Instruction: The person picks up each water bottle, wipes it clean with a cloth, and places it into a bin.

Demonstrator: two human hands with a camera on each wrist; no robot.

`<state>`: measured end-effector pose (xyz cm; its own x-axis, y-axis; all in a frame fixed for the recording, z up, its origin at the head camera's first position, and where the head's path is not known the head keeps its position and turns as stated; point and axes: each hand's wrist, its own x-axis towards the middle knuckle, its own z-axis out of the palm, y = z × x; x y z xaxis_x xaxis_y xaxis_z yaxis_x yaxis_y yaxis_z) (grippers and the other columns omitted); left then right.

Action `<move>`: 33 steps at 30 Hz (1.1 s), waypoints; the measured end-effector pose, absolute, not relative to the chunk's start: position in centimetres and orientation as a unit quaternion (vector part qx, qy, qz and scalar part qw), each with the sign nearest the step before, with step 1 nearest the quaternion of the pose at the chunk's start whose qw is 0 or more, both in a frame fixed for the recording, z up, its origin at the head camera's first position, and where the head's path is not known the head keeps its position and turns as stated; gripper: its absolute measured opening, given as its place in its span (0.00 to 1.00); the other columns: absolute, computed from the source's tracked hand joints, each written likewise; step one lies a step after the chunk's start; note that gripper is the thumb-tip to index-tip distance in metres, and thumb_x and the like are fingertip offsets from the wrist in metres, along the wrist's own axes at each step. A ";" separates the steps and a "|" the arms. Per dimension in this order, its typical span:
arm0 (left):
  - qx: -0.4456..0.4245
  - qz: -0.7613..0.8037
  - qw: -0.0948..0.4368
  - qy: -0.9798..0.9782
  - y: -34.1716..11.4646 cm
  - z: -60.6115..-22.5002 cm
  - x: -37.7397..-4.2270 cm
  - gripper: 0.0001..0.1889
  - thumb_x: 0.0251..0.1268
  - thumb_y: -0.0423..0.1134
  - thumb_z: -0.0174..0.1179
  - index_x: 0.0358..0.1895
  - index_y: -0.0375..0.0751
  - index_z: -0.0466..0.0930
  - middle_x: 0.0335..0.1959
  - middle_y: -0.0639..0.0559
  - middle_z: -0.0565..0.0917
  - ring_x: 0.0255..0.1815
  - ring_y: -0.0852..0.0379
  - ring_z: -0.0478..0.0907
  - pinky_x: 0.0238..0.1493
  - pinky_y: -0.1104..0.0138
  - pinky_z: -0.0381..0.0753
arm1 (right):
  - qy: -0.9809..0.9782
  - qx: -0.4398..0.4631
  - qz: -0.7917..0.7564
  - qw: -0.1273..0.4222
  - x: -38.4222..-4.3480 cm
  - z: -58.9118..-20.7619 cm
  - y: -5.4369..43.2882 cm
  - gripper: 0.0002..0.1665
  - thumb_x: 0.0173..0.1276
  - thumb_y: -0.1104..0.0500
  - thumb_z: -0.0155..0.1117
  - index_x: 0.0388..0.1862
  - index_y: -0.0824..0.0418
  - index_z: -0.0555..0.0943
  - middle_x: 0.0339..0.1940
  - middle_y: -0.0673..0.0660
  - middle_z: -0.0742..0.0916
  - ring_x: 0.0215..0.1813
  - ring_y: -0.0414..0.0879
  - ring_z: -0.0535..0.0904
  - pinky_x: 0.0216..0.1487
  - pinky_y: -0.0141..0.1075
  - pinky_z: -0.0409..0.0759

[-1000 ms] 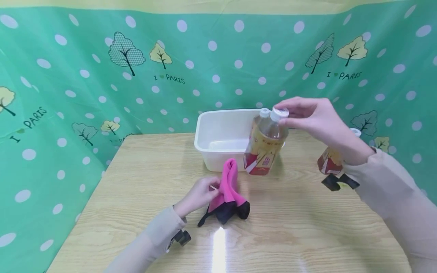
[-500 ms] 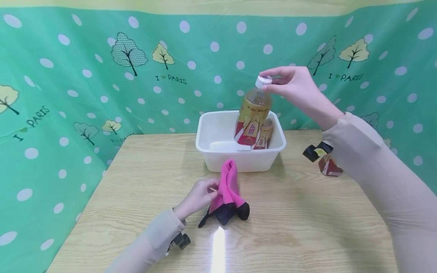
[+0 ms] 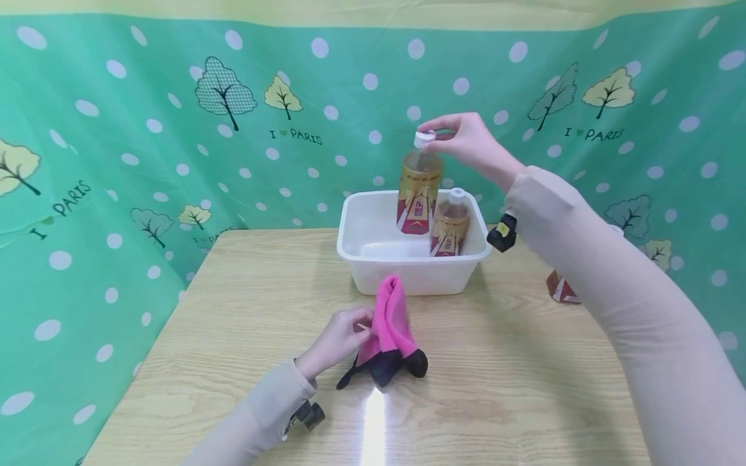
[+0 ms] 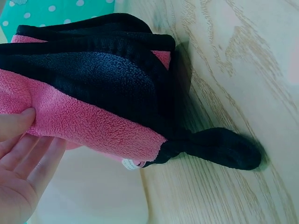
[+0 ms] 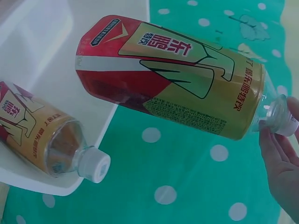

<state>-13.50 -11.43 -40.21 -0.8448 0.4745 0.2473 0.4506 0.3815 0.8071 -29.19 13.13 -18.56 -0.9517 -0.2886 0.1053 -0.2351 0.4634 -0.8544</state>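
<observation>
My right hand [image 3: 463, 139] grips a drink bottle [image 3: 418, 191] by its white cap, holding it upright over the white plastic tub [image 3: 381, 277]. Inside the tub, at its right end, a second bottle [image 3: 451, 226] leans slightly. The right wrist view shows the held bottle's red and gold label [image 5: 173, 77] close up. On the table in front of the tub, my left hand [image 3: 340, 336] pinches a pink cloth with black edging [image 3: 389, 323]. In the left wrist view the thumb lies on the pink terry side of the cloth [image 4: 93, 119], and a black loop sticks out from its corner.
Another bottle [image 3: 562, 288] stands on the table to the right, mostly hidden behind my right forearm. A green dotted curtain [image 3: 280, 97] hangs behind and along the left of the wooden table [image 3: 250, 278].
My right hand has carried its bottle up and to the left, from in front of the tub to above it. The second bottle in the tub has come into fuller view. The left hand stays put.
</observation>
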 end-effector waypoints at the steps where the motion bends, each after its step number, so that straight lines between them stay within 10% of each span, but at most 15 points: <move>1: 0.278 0.482 0.012 0.831 -11.5 -40.3 -13.5 0.09 0.50 0.22 0.53 0.36 0.29 0.77 0.32 0.42 0.81 0.34 0.51 0.80 0.32 0.73 0.80 | 0.856 -0.154 -0.493 0.030 -29.5 -18.8 13.0 0.26 0.58 0.53 0.61 0.56 0.55 0.73 0.57 0.54 0.75 0.54 0.45 0.73 0.62 0.40 0.65; 33: 0.269 0.495 0.018 0.826 -11.4 -40.7 -13.2 0.10 0.48 0.21 0.51 0.35 0.29 0.77 0.33 0.41 0.81 0.36 0.49 0.79 0.34 0.73 0.80 | 0.876 -0.127 -0.455 0.095 -34.9 -25.6 11.3 0.23 0.62 0.61 0.56 0.57 0.58 0.71 0.63 0.55 0.69 0.64 0.51 0.60 0.65 0.49 0.55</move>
